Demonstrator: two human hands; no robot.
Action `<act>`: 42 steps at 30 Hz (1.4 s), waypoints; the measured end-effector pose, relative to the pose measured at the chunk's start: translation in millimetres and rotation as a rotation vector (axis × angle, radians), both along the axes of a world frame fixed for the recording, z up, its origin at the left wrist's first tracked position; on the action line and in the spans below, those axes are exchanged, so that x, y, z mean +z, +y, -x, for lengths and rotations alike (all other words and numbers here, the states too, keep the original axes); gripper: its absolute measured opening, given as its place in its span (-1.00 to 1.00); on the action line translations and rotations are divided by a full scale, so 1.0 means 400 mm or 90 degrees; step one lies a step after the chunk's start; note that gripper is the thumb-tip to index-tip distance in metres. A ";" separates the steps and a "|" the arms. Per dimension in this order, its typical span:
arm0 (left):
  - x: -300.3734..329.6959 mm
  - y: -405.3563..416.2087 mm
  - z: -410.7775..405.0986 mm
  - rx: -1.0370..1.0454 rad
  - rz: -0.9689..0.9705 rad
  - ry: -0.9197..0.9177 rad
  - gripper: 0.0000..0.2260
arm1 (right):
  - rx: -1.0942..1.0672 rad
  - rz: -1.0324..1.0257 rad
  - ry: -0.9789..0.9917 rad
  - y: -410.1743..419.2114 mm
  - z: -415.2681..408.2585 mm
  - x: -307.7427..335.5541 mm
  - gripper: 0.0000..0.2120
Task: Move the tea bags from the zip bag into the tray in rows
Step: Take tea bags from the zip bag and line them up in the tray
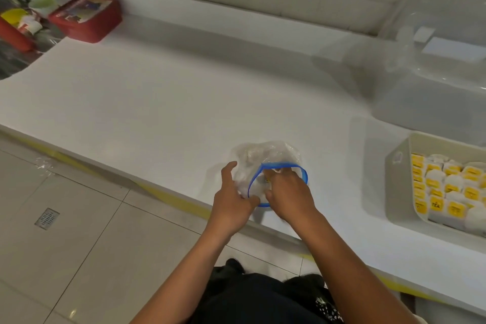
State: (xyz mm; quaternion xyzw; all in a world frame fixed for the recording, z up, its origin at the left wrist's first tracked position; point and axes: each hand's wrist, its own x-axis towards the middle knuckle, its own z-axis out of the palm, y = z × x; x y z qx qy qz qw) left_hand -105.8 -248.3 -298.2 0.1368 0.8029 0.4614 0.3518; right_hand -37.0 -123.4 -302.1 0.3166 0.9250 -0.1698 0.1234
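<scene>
White counter, broad and bare through its middle and left; its front edge runs diagonally from the left down to the lower right, trimmed below with a yellow strip. The clear zip bag, blue-rimmed at the mouth, is set close to that front edge, well apart from the tray at the right. The bag's near side is gripped by the left hand, thumb and fingers curled around the crumpled plastic. The right hand is pushed into the open mouth, fingers bent downward inside; whether a tea bag is pinched cannot be told, the fingertips being hidden. A few pale tea bags are dimly seen through the plastic. In the beige tray, tea bags are laid in rows, white sachets with yellow tags; "TEA" is read on one tag, the rest too small. A clear plastic container is seen behind the tray near the wall. A red box with a printed lid, unreadable through blur, is set at the far left corner. Tiled floor with a drain grate is noted below.
</scene>
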 end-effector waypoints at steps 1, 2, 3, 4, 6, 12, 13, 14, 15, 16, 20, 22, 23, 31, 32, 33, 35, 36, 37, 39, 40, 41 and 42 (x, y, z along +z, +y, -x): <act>-0.001 -0.001 0.001 -0.003 -0.006 0.008 -0.24 | 0.006 -0.008 -0.010 0.002 0.004 -0.001 -0.59; -0.002 -0.002 0.002 -0.004 -0.010 0.017 -0.23 | 0.010 -0.014 -0.015 0.004 0.009 -0.003 -0.59; -0.003 -0.004 0.005 -0.002 -0.016 0.024 -0.22 | 0.010 -0.015 -0.016 0.005 0.013 -0.003 -0.60; -0.006 -0.004 0.009 0.001 -0.023 0.032 -0.21 | 0.008 -0.017 -0.013 0.006 0.019 -0.002 -0.62; -0.010 -0.003 0.015 0.005 -0.040 0.040 -0.20 | 0.004 -0.017 -0.006 0.007 0.025 0.007 -0.67; -0.015 -0.002 0.027 0.027 -0.048 0.117 -0.26 | -0.057 0.068 0.079 0.017 0.015 0.040 -0.88; -0.015 -0.004 0.032 0.030 -0.043 0.130 -0.26 | -0.073 0.101 0.102 0.020 0.011 0.043 -0.91; -0.015 -0.006 0.037 0.031 -0.039 0.141 -0.27 | -0.089 0.136 0.129 0.023 0.007 0.047 -0.93; -0.014 -0.009 0.039 0.033 -0.039 0.150 -0.29 | -0.105 0.167 0.158 0.025 0.003 0.053 -0.94; -0.010 -0.012 0.040 0.033 -0.040 0.162 -0.30 | -0.125 0.195 0.191 0.027 -0.001 0.060 -0.94; 0.013 -0.022 0.028 0.017 -0.042 0.306 -0.39 | -0.262 0.377 0.323 0.024 -0.017 0.093 -0.90; 0.026 -0.026 0.029 0.004 -0.073 0.397 -0.47 | -0.317 0.448 0.351 0.018 -0.024 0.103 -0.89; 0.033 -0.027 0.031 -0.008 -0.095 0.420 -0.52 | -0.342 0.470 0.355 0.014 -0.024 0.106 -0.87; 0.035 -0.044 0.028 -0.185 -0.176 0.488 -0.61 | -0.437 0.574 0.390 -0.019 -0.031 0.134 -0.80; 0.036 -0.047 0.029 -0.207 -0.173 0.490 -0.58 | -0.431 0.562 0.388 -0.025 -0.034 0.135 -0.80; 0.037 -0.050 0.031 -0.227 -0.171 0.497 -0.55 | -0.430 0.553 0.388 -0.033 -0.036 0.133 -0.82; 0.034 -0.054 0.030 -0.255 -0.172 0.518 -0.54 | -0.446 0.554 0.393 -0.051 -0.040 0.125 -0.87; 0.030 -0.055 0.029 -0.265 -0.176 0.525 -0.55 | -0.460 0.561 0.392 -0.060 -0.042 0.120 -0.88; 0.024 -0.056 0.027 -0.273 -0.183 0.533 -0.58 | -0.474 0.575 0.391 -0.069 -0.043 0.117 -0.87; 0.011 -0.058 0.029 -0.268 -0.200 0.551 -0.67 | -0.502 0.626 0.390 -0.082 -0.046 0.112 -0.87; 0.006 -0.058 0.032 -0.254 -0.206 0.555 -0.74 | -0.518 0.655 0.387 -0.087 -0.047 0.109 -0.87; 0.005 -0.058 0.037 -0.237 -0.208 0.553 -0.81 | -0.533 0.683 0.383 -0.092 -0.048 0.107 -0.87; 0.005 -0.057 0.042 -0.223 -0.204 0.551 -0.86 | -0.546 0.710 0.380 -0.096 -0.050 0.107 -0.87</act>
